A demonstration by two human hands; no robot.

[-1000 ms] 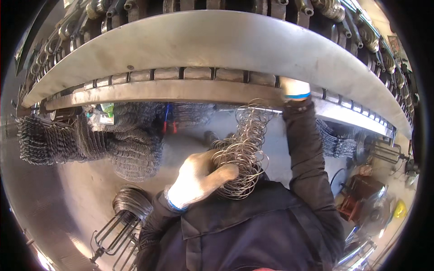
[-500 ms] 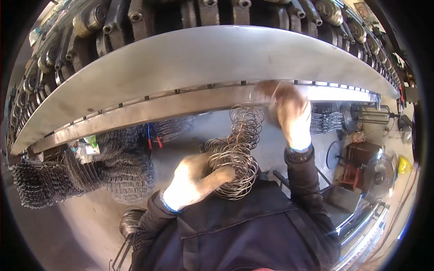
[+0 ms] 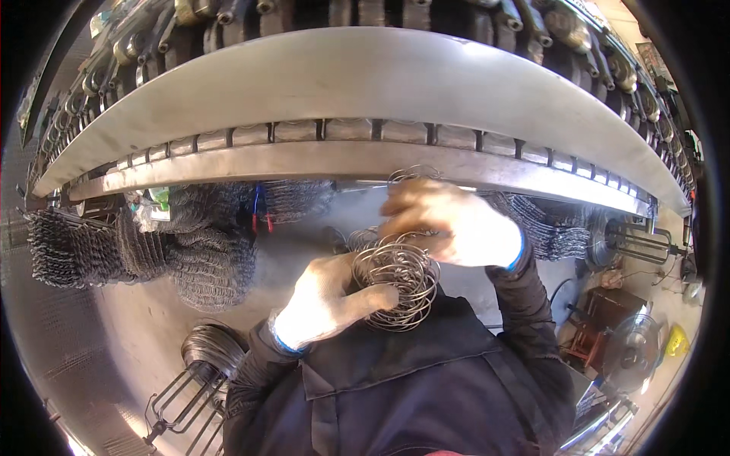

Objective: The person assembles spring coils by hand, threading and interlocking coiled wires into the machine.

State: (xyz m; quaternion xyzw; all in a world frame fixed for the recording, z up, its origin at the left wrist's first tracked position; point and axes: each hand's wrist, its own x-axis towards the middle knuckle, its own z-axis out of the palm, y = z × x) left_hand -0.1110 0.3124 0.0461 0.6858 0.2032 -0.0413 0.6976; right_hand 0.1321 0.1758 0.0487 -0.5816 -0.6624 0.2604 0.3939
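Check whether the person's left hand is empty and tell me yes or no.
No, the gloved left hand grips a bundle of wire coils, its thumb lying across them.

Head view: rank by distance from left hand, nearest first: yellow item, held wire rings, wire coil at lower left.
1. Wire rings: gripped in the left hand.
2. Wire coil: lower left.
3. Yellow item: far right.

The left grip [image 3: 328,300] curls beside the right grip [image 3: 452,222].
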